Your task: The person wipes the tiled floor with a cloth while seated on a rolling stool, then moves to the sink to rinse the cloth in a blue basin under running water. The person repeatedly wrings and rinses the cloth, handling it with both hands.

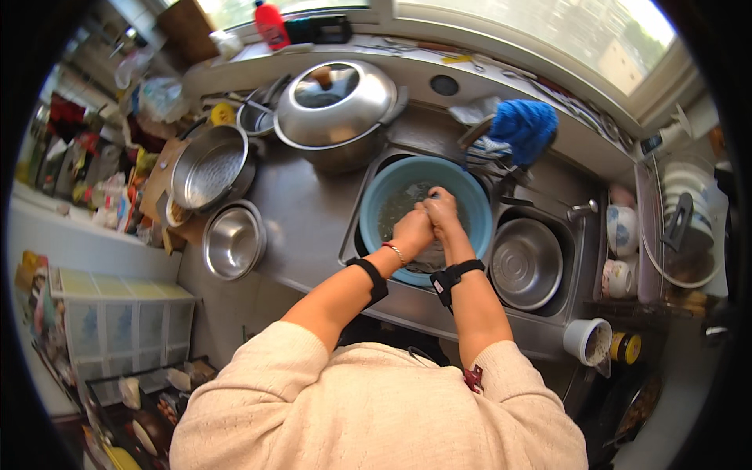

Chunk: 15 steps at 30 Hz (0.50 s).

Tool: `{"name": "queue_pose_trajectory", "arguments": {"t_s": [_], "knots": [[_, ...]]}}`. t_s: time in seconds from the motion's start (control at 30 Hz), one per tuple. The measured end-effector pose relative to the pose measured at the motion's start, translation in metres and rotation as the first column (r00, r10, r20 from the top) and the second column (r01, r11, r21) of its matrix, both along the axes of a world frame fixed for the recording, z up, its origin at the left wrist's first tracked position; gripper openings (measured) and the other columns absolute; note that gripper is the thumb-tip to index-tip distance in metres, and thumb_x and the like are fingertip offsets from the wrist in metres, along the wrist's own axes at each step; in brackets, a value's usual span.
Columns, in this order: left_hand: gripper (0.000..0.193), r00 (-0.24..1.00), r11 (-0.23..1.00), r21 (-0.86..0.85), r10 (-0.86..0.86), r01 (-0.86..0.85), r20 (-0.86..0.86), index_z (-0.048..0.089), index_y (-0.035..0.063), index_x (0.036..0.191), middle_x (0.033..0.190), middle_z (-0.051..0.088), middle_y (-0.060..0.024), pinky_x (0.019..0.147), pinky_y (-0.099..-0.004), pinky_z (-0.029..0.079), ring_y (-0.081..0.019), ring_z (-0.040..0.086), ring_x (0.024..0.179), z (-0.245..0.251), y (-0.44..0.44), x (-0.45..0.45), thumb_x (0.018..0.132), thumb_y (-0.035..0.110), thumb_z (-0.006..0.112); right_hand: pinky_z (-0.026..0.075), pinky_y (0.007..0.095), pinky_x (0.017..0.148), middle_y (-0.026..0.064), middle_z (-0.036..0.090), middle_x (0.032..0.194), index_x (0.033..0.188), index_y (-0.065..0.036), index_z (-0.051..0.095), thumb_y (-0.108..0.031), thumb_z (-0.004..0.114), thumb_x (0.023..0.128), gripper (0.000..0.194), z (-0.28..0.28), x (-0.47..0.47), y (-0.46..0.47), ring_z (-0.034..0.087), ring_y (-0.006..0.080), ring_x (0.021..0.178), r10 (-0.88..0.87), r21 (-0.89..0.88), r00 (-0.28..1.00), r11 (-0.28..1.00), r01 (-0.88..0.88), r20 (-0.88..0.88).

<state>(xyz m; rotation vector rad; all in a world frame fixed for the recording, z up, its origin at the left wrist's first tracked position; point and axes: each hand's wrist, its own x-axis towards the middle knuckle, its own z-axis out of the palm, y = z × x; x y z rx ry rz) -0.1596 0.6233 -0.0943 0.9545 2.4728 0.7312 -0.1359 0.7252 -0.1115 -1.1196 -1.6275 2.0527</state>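
A blue plastic basin [372, 220] with cloudy water sits in the left bowl of a stainless steel double sink. Over the water, my left hand [413, 228] and my right hand [442, 209] meet, fingers curled close together. Something small and dark shows at the fingertips of my right hand; what it is cannot be told. Whether my left hand grips anything is hidden. Greyish material, perhaps wet cloth, lies in the water below my wrists. In the right bowl stands a steel basin [526, 264].
A large lidded steel pot [335, 117] stands behind left, with a steel pan [211, 167] and steel bowls [234, 241] further left. A blue cloth [523, 130] hangs by the faucet behind the basin. White bowls [621, 229] and a dish rack [646, 235] are at the right.
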Motion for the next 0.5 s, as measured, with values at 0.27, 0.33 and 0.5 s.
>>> {"name": "queue_pose_trajectory", "arguments": {"t_s": [0.27, 0.33, 0.5], "knots": [[0.030, 0.970, 0.992, -0.026, -0.123, 0.120, -0.210, 0.045, 0.0011, 0.113, 0.090, 0.068, -0.0190, 0.066, -0.0472, 0.054, -0.0354, 0.068, 0.083, 0.001, -0.023, -0.025, 0.087, 0.016, 0.052, 0.045, 0.0295, 0.059, 0.0050, 0.057, 0.077, 0.092, -0.005, 0.061, -0.004, 0.068, 0.075, 0.019, 0.008, -0.008, -0.031, 0.052, 0.0144, 0.068, -0.158, 0.048, 0.987, 0.986, 0.160, -0.044], [0.035, 0.990, 0.997, 0.015, -0.072, 0.075, -0.118, 0.048, 0.0026, 0.112, 0.094, 0.068, -0.0208, 0.072, -0.0486, 0.053, -0.0399, 0.065, 0.089, 0.006, -0.034, -0.042, 0.081, 0.013, 0.060, 0.046, 0.0287, 0.069, 0.0048, 0.057, 0.096, 0.113, -0.009, 0.058, -0.026, 0.078, 0.079, 0.043, 0.018, -0.004, -0.027, 0.055, 0.0158, 0.082, -0.034, -0.034, 0.994, 0.999, 0.031, -0.099], [0.059, 0.984, 0.975, 0.157, 0.138, -0.156, 0.116, 0.049, -0.0015, 0.113, 0.100, 0.066, -0.0280, 0.082, -0.0470, 0.051, -0.0432, 0.064, 0.097, 0.006, -0.090, -0.115, 0.064, 0.018, 0.076, 0.044, 0.0455, 0.098, 0.0167, 0.044, 0.144, 0.143, -0.006, 0.039, -0.036, 0.068, 0.088, 0.070, -0.002, 0.032, 0.014, 0.051, 0.0352, 0.124, 0.104, 0.128, 0.970, 0.983, -0.134, 0.220]]}}
